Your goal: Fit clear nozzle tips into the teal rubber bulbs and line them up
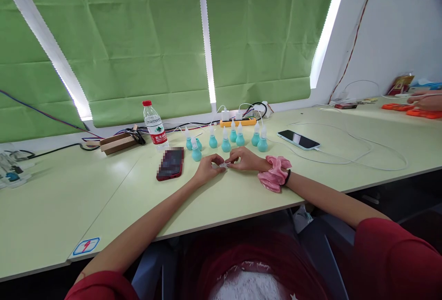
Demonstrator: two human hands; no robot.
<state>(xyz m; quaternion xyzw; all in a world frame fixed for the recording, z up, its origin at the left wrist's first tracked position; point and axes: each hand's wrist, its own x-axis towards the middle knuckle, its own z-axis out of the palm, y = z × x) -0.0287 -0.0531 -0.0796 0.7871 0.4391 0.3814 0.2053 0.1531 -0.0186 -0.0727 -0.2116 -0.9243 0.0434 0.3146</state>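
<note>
Between my two hands is a small clear plastic piece (223, 165), too small to make out its kind. My left hand (210, 169) pinches it from the left, just above the table. From the other side the fingertips of my right hand (243, 159) close on it; that wrist wears a pink scrunchie (273, 173) and a black band. Right behind my hands stand several small teal bulbs with clear pointed tips, such as one teal bulb (226, 144) in the middle and another teal bulb (262, 144) at the right end. Most of them are upright.
A dark red phone (170, 163) and a water bottle (155, 126) are on the left, near an open cardboard box (119, 143). On the right a charging phone (299, 139) trails a white cable. An orange power strip (238, 122) lies behind. Another person's hand (426, 100) shows far right.
</note>
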